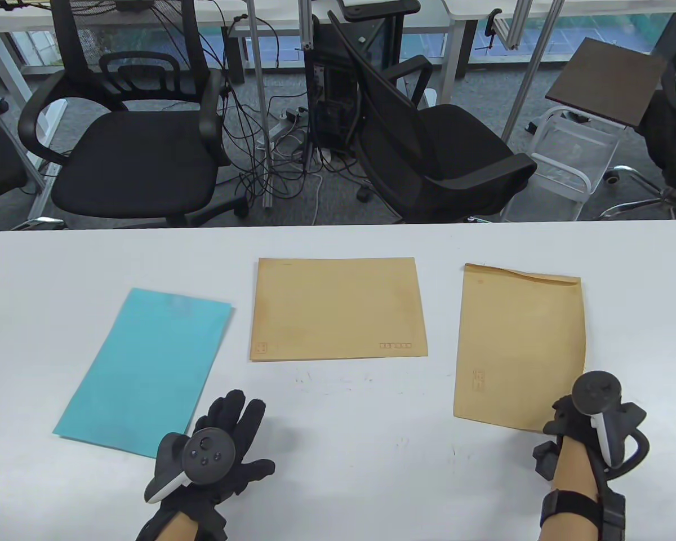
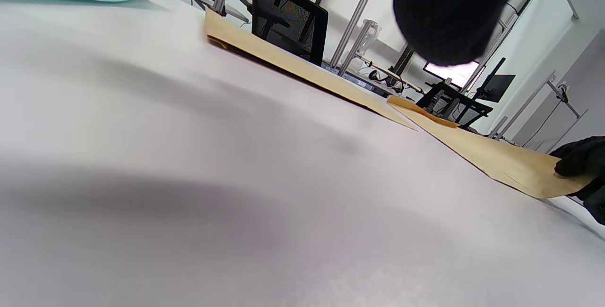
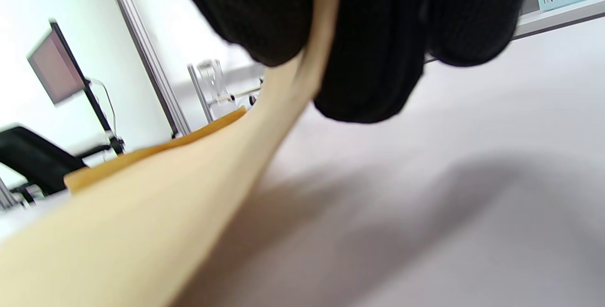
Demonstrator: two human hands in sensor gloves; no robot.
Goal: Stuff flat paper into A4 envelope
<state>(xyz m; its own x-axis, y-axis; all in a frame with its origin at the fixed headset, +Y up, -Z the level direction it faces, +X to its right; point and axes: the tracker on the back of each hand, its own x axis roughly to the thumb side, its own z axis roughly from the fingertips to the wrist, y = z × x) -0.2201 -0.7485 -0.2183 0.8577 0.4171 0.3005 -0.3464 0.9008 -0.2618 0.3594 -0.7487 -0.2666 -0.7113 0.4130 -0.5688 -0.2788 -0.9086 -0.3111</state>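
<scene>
Right hand (image 1: pixel 588 420) pinches the near right corner of the right envelope (image 1: pixel 521 346), curling that edge up off the table (image 1: pixel 360 451). Left hand (image 1: pixel 217 445) hovers flat, fingers spread, beside the blue paper (image 1: pixel 146 366); bare table lies between the hands. A second envelope (image 1: pixel 338 307) lies mid-table.

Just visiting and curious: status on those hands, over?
Left hand open, idle. Right hand pinching right envelope corner. Blue paper untouched. Nothing blocking.
</scene>
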